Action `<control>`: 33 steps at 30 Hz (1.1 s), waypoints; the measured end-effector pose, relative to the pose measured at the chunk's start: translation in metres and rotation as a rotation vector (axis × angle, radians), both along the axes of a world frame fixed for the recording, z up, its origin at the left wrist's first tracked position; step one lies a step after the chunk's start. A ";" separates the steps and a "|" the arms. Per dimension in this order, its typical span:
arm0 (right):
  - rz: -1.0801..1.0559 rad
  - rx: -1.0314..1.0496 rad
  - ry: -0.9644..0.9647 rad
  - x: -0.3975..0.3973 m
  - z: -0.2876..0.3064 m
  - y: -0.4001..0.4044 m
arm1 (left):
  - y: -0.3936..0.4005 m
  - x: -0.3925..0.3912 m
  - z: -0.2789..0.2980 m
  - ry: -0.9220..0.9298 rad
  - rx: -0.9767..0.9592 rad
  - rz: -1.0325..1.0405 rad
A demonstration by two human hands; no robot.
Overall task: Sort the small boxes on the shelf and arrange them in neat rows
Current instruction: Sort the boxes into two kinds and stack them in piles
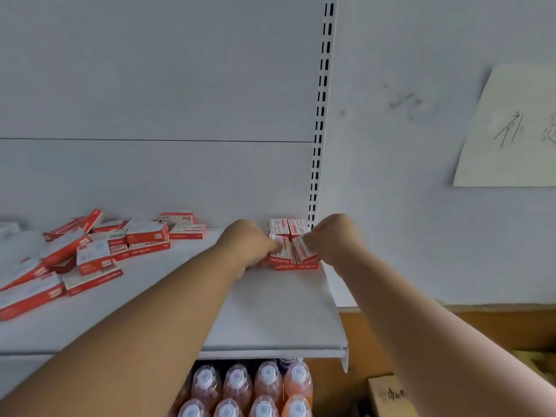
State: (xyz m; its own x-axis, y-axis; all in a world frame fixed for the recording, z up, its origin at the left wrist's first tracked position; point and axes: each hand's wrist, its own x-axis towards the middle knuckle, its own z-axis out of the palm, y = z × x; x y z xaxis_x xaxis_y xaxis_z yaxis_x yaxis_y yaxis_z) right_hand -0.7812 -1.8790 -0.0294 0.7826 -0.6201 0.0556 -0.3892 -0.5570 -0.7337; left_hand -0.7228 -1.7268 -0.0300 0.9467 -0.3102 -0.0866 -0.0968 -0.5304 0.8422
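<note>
Small red-and-white boxes stand in a tidy block (293, 245) at the back right corner of the white shelf (270, 320), next to the slotted upright. My left hand (249, 245) pinches the front left box (281, 254) of that block. My right hand (331, 239) pinches the front right box (305, 251). Two more boxes (288, 227) stand upright behind them against the back panel. A loose heap of the same boxes (90, 254) lies jumbled on the left part of the shelf.
The slotted white upright (320, 115) bounds the shelf on the right. Orange bottles with white caps (249, 389) fill the shelf below. A handwritten paper sheet (511, 130) hangs on the wall at right. A cardboard box (388, 395) sits low right.
</note>
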 end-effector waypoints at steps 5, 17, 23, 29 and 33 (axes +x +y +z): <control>0.068 -0.156 0.049 0.000 0.002 -0.003 | -0.009 0.000 -0.001 -0.051 0.048 0.040; 0.171 -0.358 -0.084 0.009 0.027 0.038 | 0.033 -0.003 0.013 -0.328 0.203 0.045; 0.273 -0.371 -0.114 0.035 0.040 0.119 | 0.110 0.021 0.022 -0.445 0.286 0.035; 0.281 -0.361 -0.119 0.065 0.041 0.205 | 0.191 0.047 0.034 -0.501 0.367 -0.018; 0.286 -0.371 -0.125 0.083 0.031 0.251 | 0.241 0.069 0.041 -0.511 0.400 -0.050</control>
